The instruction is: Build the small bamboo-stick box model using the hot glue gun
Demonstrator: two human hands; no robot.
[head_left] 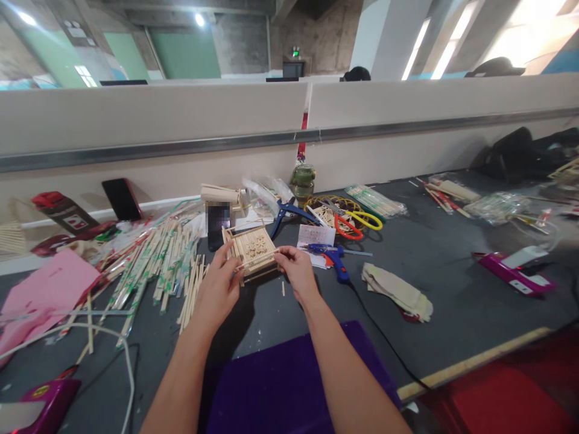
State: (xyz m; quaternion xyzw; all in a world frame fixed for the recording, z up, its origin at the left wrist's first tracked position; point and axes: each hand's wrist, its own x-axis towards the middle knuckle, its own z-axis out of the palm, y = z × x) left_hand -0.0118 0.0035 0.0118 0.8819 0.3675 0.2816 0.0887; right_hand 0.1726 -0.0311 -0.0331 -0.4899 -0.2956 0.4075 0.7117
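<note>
Pale wood takes centre stage: a small rectangular stick-built tray [239, 242] sits between two hands, short cut pieces [257, 245] clustered on its slats; the left hand [220, 292] has its fingers and thumb closed on the left edge; the right hand [295, 271] pinches narrowly at the near right corner; whether the underside touches the tabletop [434, 259], I can't tell.

Tight quarters on the left, with loose chopsticks [192, 289] just beside that wrist and a heap of green-printed wrapped chopsticks [154, 259] beyond; behind the tray's far edge, a phone [219, 226] and blue-handled cutters [289, 211] crowd in; more room on the right, where dark surface runs from the right forearm to a pale work glove [398, 292], crossed by the cord of a blue glue gun [335, 260]; one short stick [283, 289] lies near the right hand; closer in, a purple plastic surface [289, 386] spreads beneath the forearms, and a light edging strip [479, 363] marks the table's near edge.
</note>
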